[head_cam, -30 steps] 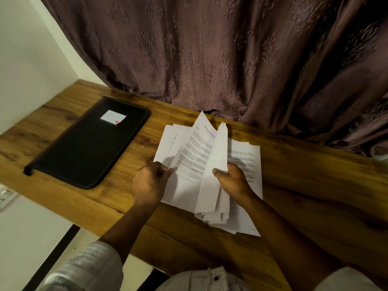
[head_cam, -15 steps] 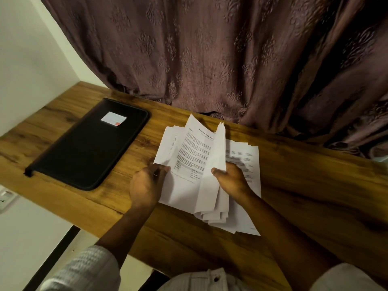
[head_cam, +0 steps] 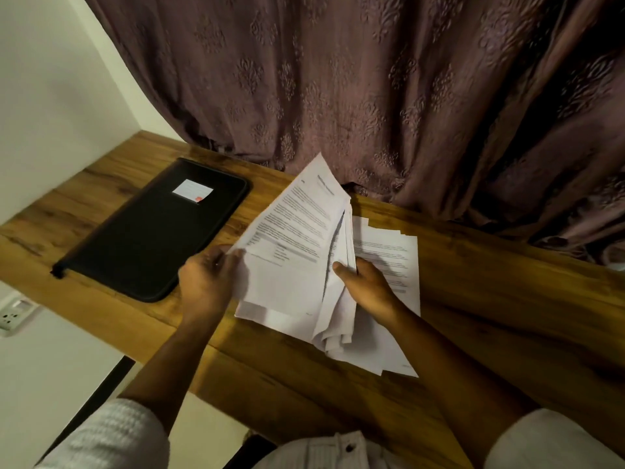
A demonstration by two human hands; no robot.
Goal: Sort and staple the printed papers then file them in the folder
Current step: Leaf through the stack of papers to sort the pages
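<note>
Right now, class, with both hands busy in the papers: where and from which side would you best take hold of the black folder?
Probably its near short edge, by the rounded corner beside the left hand. The black folder lies flat and closed on the desk, so thumb on top, fingers slid under from the front; the left hand would first release the papers.

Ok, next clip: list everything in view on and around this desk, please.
printed papers: several, white, mid-desk, some lifted, rest flat
folder: one, black, closed, left of papers
label: one, white, on folder
desk: one, brown wood
curtain: one, mauve, behind desk
wall socket: one, white, far left
sleeves: two, white, bottom corners
left hand: one, grips a lifted sheet
right hand: one, pinches fanned sheets
</note>
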